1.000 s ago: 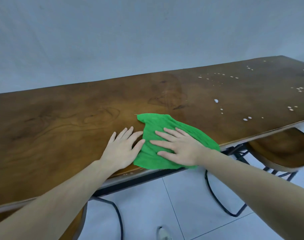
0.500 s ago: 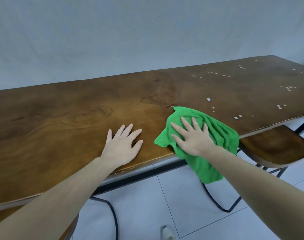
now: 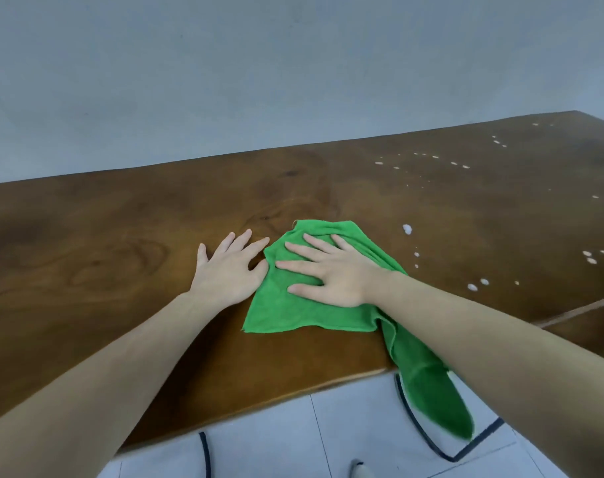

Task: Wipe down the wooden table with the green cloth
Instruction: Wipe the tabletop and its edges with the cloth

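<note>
The green cloth [image 3: 286, 312] lies spread on the long wooden table [image 3: 121, 257], and one corner of it hangs over the near edge at the right. My right hand [image 3: 331, 274] presses flat on the cloth with its fingers spread and pointing left. Just left of the cloth my left hand [image 3: 229, 270] rests palm down on the bare wood, its thumb touching the cloth's edge. White droplets [image 3: 407, 229] dot the right part of the table.
A grey wall runs behind the table's far edge. Below the near edge are a pale tiled floor [image 3: 276, 443] and black metal legs [image 3: 431, 439]. A wooden stool seat [image 3: 590, 326] shows at the right. A shoe tip [image 3: 360, 469] is at the bottom.
My right hand slid the cloth right, partly off the near edge, then back left and farther onto the table beside my left hand. The view has moved closer over the table.
</note>
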### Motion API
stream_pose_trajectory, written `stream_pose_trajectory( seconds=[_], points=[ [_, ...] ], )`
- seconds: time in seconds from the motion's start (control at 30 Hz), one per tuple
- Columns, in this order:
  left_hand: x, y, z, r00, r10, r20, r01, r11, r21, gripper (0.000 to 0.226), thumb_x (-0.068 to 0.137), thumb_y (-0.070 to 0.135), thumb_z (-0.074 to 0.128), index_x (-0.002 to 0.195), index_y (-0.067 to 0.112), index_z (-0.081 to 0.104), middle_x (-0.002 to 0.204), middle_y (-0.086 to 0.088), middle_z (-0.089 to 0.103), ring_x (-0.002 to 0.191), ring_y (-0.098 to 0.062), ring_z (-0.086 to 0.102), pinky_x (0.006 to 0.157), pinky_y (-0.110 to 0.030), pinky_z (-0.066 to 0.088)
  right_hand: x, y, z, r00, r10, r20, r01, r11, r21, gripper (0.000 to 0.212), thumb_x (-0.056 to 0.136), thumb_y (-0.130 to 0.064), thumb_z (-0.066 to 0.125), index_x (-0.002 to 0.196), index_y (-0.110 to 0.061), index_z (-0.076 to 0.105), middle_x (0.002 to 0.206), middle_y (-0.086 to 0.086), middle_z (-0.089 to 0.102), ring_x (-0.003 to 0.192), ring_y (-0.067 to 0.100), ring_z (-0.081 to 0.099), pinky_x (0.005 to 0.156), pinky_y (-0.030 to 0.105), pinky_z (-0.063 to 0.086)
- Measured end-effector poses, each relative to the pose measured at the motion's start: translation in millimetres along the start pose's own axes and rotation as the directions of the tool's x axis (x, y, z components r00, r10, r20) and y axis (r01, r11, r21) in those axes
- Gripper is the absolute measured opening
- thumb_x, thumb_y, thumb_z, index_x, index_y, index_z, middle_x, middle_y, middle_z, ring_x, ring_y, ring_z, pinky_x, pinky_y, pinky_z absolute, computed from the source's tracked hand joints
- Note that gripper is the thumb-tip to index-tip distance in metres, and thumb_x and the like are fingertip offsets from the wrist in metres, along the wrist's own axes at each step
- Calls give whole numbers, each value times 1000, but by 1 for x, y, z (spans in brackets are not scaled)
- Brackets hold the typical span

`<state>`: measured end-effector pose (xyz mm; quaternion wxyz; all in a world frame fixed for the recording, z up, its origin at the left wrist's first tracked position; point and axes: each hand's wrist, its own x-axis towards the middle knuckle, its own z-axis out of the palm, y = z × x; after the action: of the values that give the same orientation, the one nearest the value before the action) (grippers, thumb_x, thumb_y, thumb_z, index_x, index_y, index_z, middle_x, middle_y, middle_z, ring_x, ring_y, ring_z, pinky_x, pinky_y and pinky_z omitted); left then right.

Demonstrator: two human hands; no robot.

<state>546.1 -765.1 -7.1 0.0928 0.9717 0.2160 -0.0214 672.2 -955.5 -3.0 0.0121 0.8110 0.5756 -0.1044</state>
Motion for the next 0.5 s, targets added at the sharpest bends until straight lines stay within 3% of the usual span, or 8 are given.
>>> stream_pose_trajectory(
  seconds=[0.23,0.37,0.5],
  points=[
    [78,31,0,983,-177,-42,175,984,-42,56,96,64,22,150,49,25,164,13,12,152,-16,3,116,-63,-4,75,112,-25,1000,-3,-10,3,1000,0,62,93,-79,10,152,-61,6,167,-20,-6,155,12,-10,124,53,-7],
    [110,35,-3,974,-215,-71,211,976,-60,55,97,63,25,150,47,27,164,13,15,152,-15,6,118,-62,-1,108,170,-35,989,145,-19,-145,989,11,64,92,-79,8,153,-59,3,169,-14,-6,156,15,-9,124,55,-5],
    [124,29,1,956,-254,-149,242,965,-99,54,99,57,27,151,41,29,162,13,22,151,-11,10,120,-57,0,140,182,-41,968,251,-10,-250,968,8,67,93,-75,7,156,-53,-2,169,-6,-9,156,23,-11,121,61,-7]
  ],
)
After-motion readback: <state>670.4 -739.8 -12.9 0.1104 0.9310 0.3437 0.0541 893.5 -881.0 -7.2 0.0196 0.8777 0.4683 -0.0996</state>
